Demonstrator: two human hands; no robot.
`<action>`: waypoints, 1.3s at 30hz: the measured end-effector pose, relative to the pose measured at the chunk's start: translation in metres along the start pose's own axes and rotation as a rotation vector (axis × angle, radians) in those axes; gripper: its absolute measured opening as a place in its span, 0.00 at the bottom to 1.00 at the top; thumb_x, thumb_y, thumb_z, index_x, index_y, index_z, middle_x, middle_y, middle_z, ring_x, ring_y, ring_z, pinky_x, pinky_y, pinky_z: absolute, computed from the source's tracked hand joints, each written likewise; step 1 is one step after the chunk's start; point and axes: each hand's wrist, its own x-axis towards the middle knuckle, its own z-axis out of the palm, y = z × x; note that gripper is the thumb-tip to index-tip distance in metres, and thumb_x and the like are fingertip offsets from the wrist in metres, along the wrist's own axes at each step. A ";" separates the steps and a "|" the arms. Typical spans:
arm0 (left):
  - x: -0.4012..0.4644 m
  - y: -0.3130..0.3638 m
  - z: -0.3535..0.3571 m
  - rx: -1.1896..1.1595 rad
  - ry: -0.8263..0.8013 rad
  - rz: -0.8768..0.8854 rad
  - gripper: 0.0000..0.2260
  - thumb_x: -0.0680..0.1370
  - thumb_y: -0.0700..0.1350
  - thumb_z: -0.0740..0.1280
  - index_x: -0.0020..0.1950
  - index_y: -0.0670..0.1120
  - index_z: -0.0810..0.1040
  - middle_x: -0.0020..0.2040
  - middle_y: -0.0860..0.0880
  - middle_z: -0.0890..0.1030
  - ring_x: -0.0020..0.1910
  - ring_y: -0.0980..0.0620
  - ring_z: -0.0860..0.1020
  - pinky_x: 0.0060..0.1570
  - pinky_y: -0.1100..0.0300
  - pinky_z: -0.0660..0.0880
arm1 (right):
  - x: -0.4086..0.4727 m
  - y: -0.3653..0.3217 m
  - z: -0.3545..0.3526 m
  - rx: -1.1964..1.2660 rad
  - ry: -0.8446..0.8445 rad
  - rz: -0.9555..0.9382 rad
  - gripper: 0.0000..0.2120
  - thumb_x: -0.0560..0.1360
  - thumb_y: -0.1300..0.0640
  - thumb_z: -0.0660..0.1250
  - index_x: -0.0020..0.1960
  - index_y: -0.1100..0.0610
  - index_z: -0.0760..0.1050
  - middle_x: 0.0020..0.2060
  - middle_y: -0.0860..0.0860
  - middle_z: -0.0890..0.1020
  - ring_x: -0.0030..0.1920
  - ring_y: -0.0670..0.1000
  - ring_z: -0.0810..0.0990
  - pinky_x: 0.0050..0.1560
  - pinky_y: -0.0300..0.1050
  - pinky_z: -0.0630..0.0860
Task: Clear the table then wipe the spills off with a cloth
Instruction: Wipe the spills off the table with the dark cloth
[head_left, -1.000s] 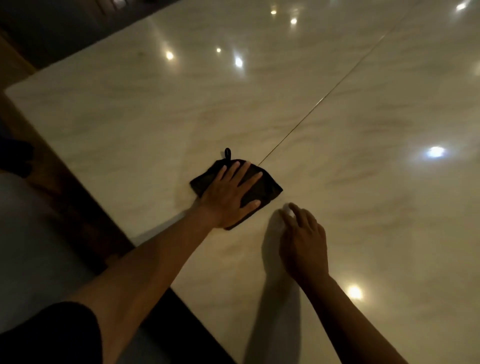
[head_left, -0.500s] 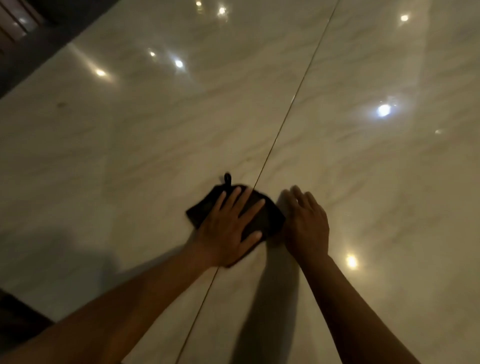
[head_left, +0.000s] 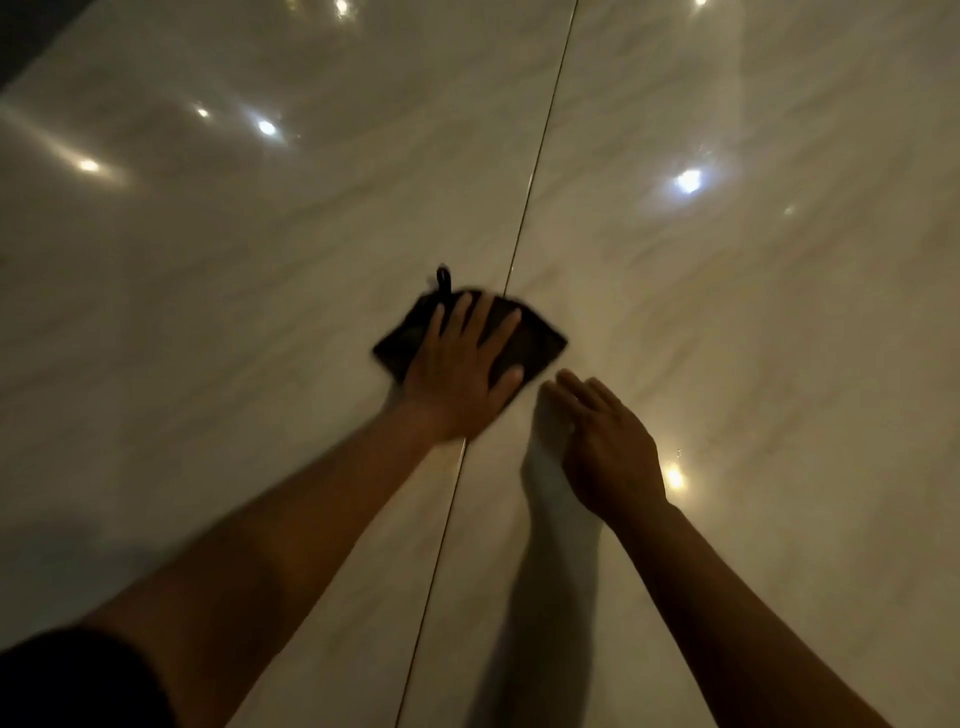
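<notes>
The left hand (head_left: 460, 371) is pressing flat, fingers spread wide, on the dark cloth (head_left: 530, 340), which is lying across the thin seam (head_left: 524, 228) in the marble table (head_left: 260, 312), as it did half a second ago. The right hand (head_left: 605, 441), then touching the cloth's right edge, is now hovering just beside it, apart, fingers seemingly loosely bent around nothing, though blur is making that uncertain.
</notes>
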 end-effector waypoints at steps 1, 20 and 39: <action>-0.037 0.006 0.003 -0.013 -0.010 0.021 0.33 0.81 0.64 0.47 0.84 0.52 0.51 0.83 0.42 0.51 0.82 0.39 0.49 0.78 0.39 0.47 | -0.003 -0.001 -0.002 0.000 0.073 -0.036 0.28 0.74 0.61 0.58 0.73 0.51 0.70 0.74 0.50 0.70 0.73 0.55 0.69 0.68 0.52 0.73; -0.209 0.034 0.037 0.023 -0.042 0.015 0.35 0.81 0.67 0.49 0.84 0.53 0.48 0.84 0.43 0.47 0.82 0.40 0.46 0.78 0.39 0.46 | -0.090 -0.020 0.046 0.033 0.093 -0.080 0.26 0.78 0.61 0.57 0.76 0.54 0.64 0.76 0.54 0.66 0.75 0.58 0.63 0.69 0.59 0.70; -0.366 0.086 0.075 -0.047 0.037 -0.594 0.33 0.81 0.68 0.45 0.83 0.57 0.44 0.84 0.46 0.42 0.82 0.42 0.41 0.78 0.39 0.45 | -0.145 -0.097 0.060 -0.045 -0.167 -0.620 0.32 0.73 0.57 0.56 0.78 0.53 0.62 0.77 0.56 0.64 0.76 0.59 0.62 0.69 0.58 0.69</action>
